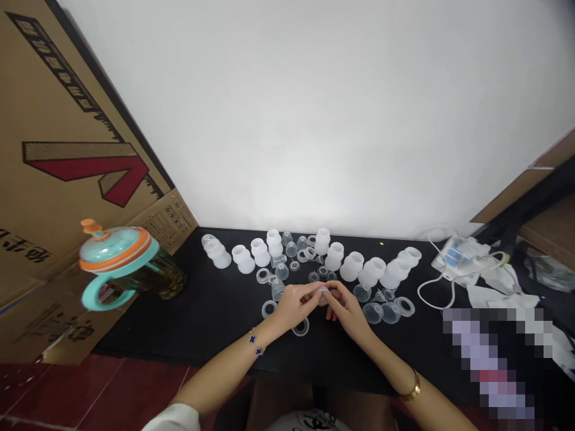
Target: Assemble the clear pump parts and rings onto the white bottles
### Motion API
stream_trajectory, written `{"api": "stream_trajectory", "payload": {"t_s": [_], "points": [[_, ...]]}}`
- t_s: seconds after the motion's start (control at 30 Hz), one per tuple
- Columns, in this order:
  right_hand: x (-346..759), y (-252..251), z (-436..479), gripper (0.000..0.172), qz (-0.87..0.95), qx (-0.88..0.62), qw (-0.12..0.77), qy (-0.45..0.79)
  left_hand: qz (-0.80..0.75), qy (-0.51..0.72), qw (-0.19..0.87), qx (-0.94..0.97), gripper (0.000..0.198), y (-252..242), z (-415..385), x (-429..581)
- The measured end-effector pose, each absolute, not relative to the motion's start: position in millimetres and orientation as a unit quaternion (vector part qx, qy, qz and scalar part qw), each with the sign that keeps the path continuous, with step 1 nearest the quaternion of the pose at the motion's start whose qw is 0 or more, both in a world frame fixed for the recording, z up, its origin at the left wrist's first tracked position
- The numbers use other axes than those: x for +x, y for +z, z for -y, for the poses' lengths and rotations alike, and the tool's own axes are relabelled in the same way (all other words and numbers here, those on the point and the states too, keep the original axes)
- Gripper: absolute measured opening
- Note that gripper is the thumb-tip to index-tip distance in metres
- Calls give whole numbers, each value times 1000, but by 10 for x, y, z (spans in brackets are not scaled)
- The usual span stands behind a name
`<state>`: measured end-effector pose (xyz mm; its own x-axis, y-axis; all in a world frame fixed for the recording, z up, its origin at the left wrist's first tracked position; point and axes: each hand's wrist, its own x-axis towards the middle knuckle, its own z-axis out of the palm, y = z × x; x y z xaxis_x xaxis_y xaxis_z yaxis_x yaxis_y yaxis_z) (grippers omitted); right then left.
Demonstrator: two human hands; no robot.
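Head view, hands first. Left hand (294, 305): grasping one side of a small see-through part (322, 293). Right hand (345, 304): pinching the same part from the opposite side. Part: in front of the body, over the middle of the bench (188, 323); shape mostly covered; whether it touches the surface cannot be told. Two-handed hold, probably for steadiness on so small a piece.

Ring (300, 327): flat, just below the left hand. Further rings and a cap (277, 291): beside that hand, on its left. Caps (372, 313) and one ring (405, 306): right of the right hand; seemingly kept within short reach.

Bottles (351, 267): white, mouths uncovered, two runs behind the hands, left and right; small loose parts between. Likely set back to leave the near strip to the forearms.

Edges: far side of bench against the wall (336, 120); near edge under the forearms, rings fairly close to it. Left: jug (137, 263) beside a carton (67, 120), with sideways room between jug and rings. Right: cord (431, 299) and packets (501, 293), narrowing the sweep there; lower right corner obscured.
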<state>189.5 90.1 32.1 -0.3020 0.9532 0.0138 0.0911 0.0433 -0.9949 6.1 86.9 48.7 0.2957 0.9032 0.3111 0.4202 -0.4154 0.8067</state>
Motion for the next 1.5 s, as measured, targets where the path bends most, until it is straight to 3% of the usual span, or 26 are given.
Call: {"api": "stream_trajectory", "payload": {"t_s": [0.47, 1.0, 1.5], "points": [[1883, 385, -865, 31, 612, -436, 405, 521, -448, 388, 284, 754, 41, 453, -875, 56], [1882, 408, -867, 31, 626, -435, 404, 506, -441, 373, 326, 748, 43, 553, -854, 65], [1897, 398, -902, 38, 611, -432, 404, 526, -455, 419, 376, 690, 29, 499, -851, 89]]}}
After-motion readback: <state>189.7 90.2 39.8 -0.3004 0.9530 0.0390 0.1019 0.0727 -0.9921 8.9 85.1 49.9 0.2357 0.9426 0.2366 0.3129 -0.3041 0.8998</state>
